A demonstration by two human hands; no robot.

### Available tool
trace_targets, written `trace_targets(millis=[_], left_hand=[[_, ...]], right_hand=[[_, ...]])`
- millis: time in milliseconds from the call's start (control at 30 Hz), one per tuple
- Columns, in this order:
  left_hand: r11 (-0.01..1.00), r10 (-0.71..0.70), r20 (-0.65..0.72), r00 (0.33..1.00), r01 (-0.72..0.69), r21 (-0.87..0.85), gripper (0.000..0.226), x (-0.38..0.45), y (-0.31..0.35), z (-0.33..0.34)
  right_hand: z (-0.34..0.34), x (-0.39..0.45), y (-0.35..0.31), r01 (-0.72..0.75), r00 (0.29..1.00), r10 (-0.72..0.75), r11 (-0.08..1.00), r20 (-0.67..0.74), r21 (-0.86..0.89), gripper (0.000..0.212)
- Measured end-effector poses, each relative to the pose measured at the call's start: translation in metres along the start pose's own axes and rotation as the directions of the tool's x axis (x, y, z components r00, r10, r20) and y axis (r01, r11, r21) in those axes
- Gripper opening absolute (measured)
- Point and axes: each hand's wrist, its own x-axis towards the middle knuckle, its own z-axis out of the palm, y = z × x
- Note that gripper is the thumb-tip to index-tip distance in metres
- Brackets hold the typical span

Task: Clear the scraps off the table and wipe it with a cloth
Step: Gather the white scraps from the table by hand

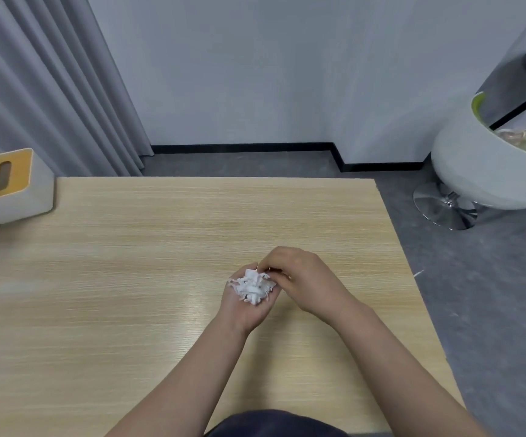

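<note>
Scraps [253,287]: white heap in cupped left hand [245,302], palm up, above table [129,279]. Right hand [299,279] fingers curled, pinching at heap's top edge. Tissue box [12,184] at far left corner; contents can't tell. White chair [489,165] to right, w/ cloth-like stuff in seat.

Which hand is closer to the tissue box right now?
Left. The left hand, cupping the paper scraps, sits nearer the tissue box at the table's far left; the right hand is just beyond it.
</note>
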Motion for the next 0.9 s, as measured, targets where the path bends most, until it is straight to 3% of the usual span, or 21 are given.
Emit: trace_targets(millis=[67,133,300,367,400,467,533,600,700,900], left_hand=[[0.949,-0.077,0.171,0.982,0.125,-0.291,0.019,-0.003,0.000,0.003],[0.890,-0.172,0.143,0.975,0.216,-0.402,0.028,0.002,0.001,0.004],[0.936,-0.136,-0.011,0.991,0.125,-0.329,0.029,0.007,-0.009,0.002],[0.952,-0.057,0.231,0.971,0.123,-0.281,0.041,-0.002,-0.011,0.005],[0.963,0.003,0.235,0.972,0.060,-0.263,0.044,0.000,-0.006,0.002],[0.906,-0.074,0.395,0.916,0.227,-0.357,0.039,0.003,-0.006,0.007],[0.849,-0.199,0.279,0.940,0.307,-0.431,0.032,0.006,-0.010,0.012],[0.793,-0.240,0.264,0.934,0.346,-0.501,0.037,0.009,-0.015,0.011],[0.835,-0.272,0.203,0.941,0.336,-0.437,0.042,0.010,-0.018,0.019],[0.868,-0.257,0.257,0.932,0.339,-0.363,0.042,0.003,-0.031,0.045]], right_hand=[[0.003,-0.002,0.003,0.023,0.999,-0.022,0.998,0.023,-0.060,0.021],[0.006,-0.003,0.005,0.025,0.999,-0.023,0.997,0.039,-0.075,0.021],[-0.001,-0.011,0.004,-0.020,0.999,0.020,1.000,-0.030,0.005,0.025],[-0.008,-0.014,0.006,-0.038,0.998,0.039,0.999,-0.041,0.021,0.026],[-0.011,-0.015,0.008,-0.049,0.998,0.049,0.999,-0.040,0.021,0.026],[-0.014,-0.018,0.013,-0.070,0.996,0.071,0.997,-0.047,0.026,0.028],[-0.017,-0.024,0.020,-0.101,0.992,0.104,0.994,-0.074,0.042,0.030],[-0.021,-0.031,0.028,-0.126,0.984,0.132,0.990,-0.117,0.055,0.031],[-0.030,-0.045,0.039,-0.154,0.974,0.156,0.988,-0.162,0.030,0.035],[-0.054,-0.074,0.060,-0.223,0.945,0.202,0.973,-0.256,-0.058,0.048]])
